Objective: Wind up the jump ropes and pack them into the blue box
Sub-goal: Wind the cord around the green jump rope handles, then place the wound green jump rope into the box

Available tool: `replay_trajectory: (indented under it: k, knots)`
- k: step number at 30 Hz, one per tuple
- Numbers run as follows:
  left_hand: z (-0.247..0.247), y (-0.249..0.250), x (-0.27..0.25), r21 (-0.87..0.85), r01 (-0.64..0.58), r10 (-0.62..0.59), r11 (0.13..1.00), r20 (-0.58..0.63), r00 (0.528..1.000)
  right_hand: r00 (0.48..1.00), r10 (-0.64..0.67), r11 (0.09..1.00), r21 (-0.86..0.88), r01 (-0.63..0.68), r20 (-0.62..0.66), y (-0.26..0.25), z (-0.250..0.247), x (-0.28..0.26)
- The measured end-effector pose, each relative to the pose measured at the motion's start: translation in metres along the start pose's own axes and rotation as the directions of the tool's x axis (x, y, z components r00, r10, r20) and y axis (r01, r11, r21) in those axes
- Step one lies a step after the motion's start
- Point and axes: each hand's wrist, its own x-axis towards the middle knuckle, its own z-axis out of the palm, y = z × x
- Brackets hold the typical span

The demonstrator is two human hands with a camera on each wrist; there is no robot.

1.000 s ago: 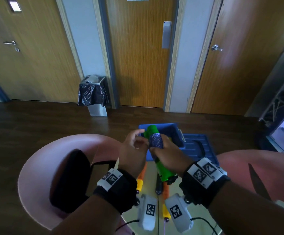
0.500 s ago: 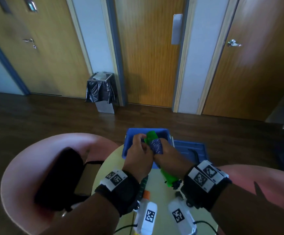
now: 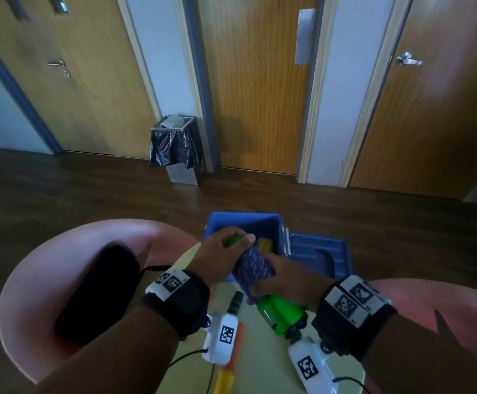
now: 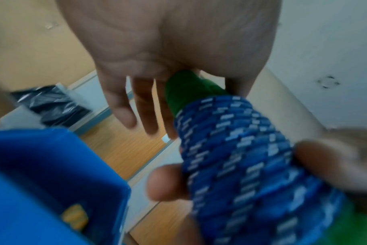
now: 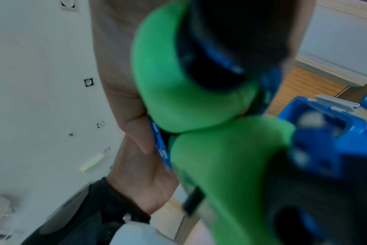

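A jump rope with two green handles [image 3: 280, 311] and blue-white cord [image 3: 253, 268] wound round them is held just above the table. My right hand [image 3: 285, 280] grips the wound middle. My left hand [image 3: 223, 251] holds the handles' top end, thumb over it, at the near rim of the open blue box [image 3: 243, 223]. In the left wrist view the cord coil [image 4: 241, 157] fills the right, beside the box wall [image 4: 52, 157]. Close in the right wrist view are the handle butts [image 5: 178, 99], with the box [image 5: 325, 132] behind. Something yellow [image 3: 264, 244] lies inside the box.
The box lid [image 3: 320, 254] lies open to the right of the box. An orange and yellow rope handle [image 3: 228, 362] and a dark one [image 3: 236, 301] lie on the small round table [image 3: 260, 365]. Pink chairs [image 3: 46, 265] flank it; the left one carries a black bag [image 3: 98, 291].
The wound rope has tilted forward, its top end now at the box opening. My left hand moved from the cord to the handles' top end. The head view swung slightly right.
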Motion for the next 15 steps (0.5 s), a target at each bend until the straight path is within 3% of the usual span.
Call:
replay_trajectory:
  k: [2,6,10,15]
  knots:
    - [-0.001,-0.011,0.003,-0.039,0.080,-0.079,0.996,0.010,0.997,0.998,0.062,0.997,0.036,-0.062,0.008,0.005,0.004,0.005]
    - [-0.022,-0.035,0.019,0.027,0.113,-0.109,0.993,-0.131,0.985,0.987,0.160,0.977,0.144,-0.157,-0.007,0.014,0.025,0.016]
    - [-0.041,-0.067,0.036,0.020,0.114,-0.113,0.993,-0.048,0.992,0.974,0.226,0.941,0.259,-0.220,0.009,0.010,0.050,0.033]
    - [-0.065,-0.082,0.055,-0.011,0.216,-0.213,0.976,0.118,0.970,0.959,0.285,0.888,0.380,-0.260,-0.008,0.004,0.069,0.064]
